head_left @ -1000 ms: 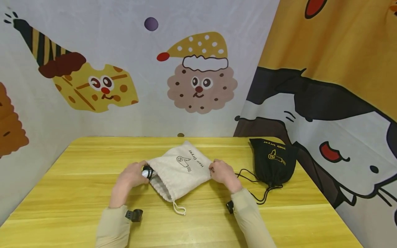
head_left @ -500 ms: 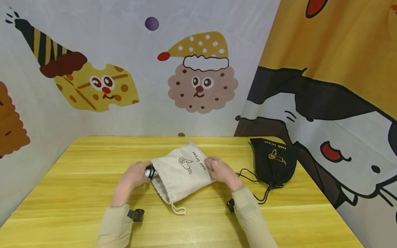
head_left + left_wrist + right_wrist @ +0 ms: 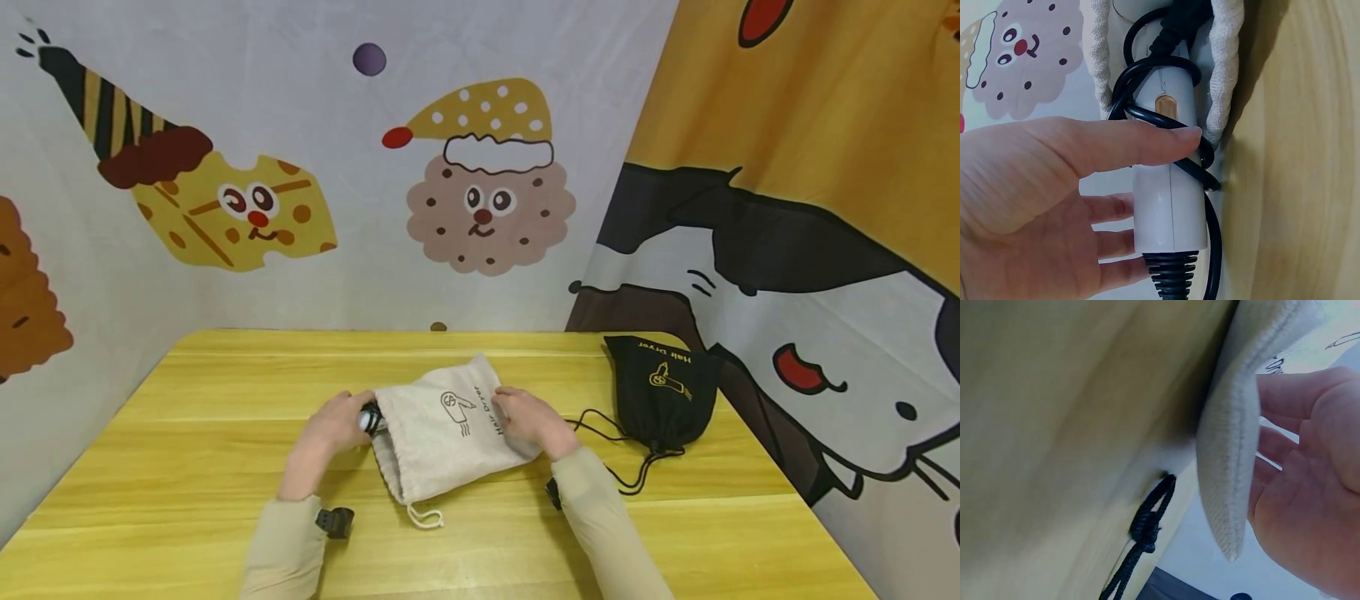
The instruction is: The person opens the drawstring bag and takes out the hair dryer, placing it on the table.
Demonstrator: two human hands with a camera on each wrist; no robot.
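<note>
Cloth backdrop [image 3: 480, 304] printed with cartoon figures rises behind the yellow wood-grain table [image 3: 187, 467] we look down on. Near the middle of that table we have the cream bag [image 3: 442, 450], its long axis running roughly left to right: the open mouth faces left, the closed end, with its "Hair Dryer" lettering, faces right. Just past the right forearm [image 3: 603, 517] we find the black bag [image 3: 663, 392], gathered neck toward us, its black cord [image 3: 643, 475] trailing beside that sleeve. The right hand [image 3: 525, 417] rests on the cream bag's closed end; cloth hides its fingertips, so we cannot tell whether they pinch. The left hand [image 3: 337, 421] grips the white handle [image 3: 1169, 212] at the mouth, thumb laid across, fingers behind. That handle points out of the bag to the left, its ribbed cord end [image 3: 1170, 275] outermost, the other end hidden inside. Around it we see black cable [image 3: 1157, 61] looped, crowding the thumb. A white drawstring [image 3: 429, 526] trails from the mouth's near corner.
</note>
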